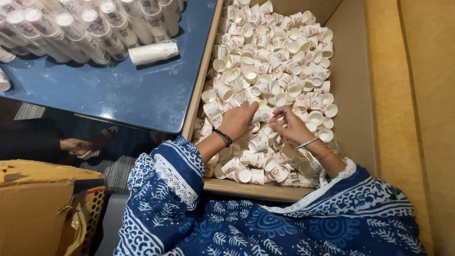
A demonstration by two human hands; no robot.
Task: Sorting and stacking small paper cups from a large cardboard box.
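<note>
A large cardboard box (350,90) holds a heap of several small white paper cups (279,52) with red print. My left hand (239,119) reaches into the heap with its fingers curled around a short stack of cups (262,115). My right hand (290,124) is beside it, pinching a cup at the end of the same stack. Both hands meet over the near middle of the pile. My sleeves are blue with white print, and I wear a black band on the left wrist and bangles on the right.
A dark blue table (123,90) stands left of the box with wrapped sleeves of stacked cups (85,28) and one sleeve lying flat (154,52). Another person's foot in a sandal (92,142) shows under the table. A torn cardboard box (42,204) sits at lower left.
</note>
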